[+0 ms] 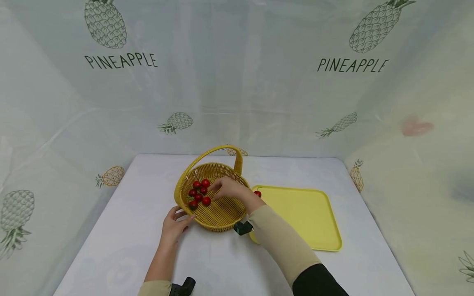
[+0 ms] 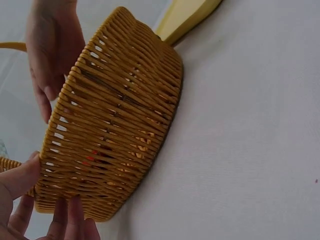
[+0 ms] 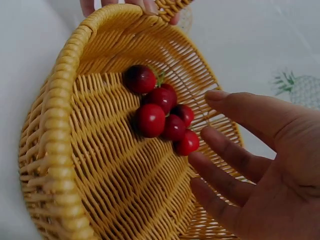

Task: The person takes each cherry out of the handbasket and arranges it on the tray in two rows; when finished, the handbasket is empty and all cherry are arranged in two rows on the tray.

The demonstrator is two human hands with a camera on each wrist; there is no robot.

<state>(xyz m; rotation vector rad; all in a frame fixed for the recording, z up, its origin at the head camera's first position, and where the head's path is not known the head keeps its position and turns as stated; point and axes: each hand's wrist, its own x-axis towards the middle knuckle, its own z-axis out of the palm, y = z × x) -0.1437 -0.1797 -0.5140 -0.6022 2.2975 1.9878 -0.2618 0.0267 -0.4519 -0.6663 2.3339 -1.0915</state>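
Observation:
A yellow woven basket (image 1: 222, 218) with an arched handle stands on the table. Several red cherries (image 1: 206, 201) lie clustered in its left part, and in the right wrist view these cherries (image 3: 150, 120) show bits of green stem. My left hand (image 1: 174, 225) grips the basket's left front rim, thumb at the edge and fingers against the outer wall. Inside the basket, just right of the cherries, my right hand (image 1: 229, 189) hovers with nothing held. Its fingers are loosely extended and spread in the right wrist view, the fingertips close beside the fruit.
Right of the basket lies a yellow rectangular tray (image 1: 303, 218). One cherry (image 1: 257, 193) is at its upper left corner, partly hidden by the right forearm. The white table (image 1: 122, 246) is bordered by hanging sheets (image 1: 237, 94) printed with pineapples.

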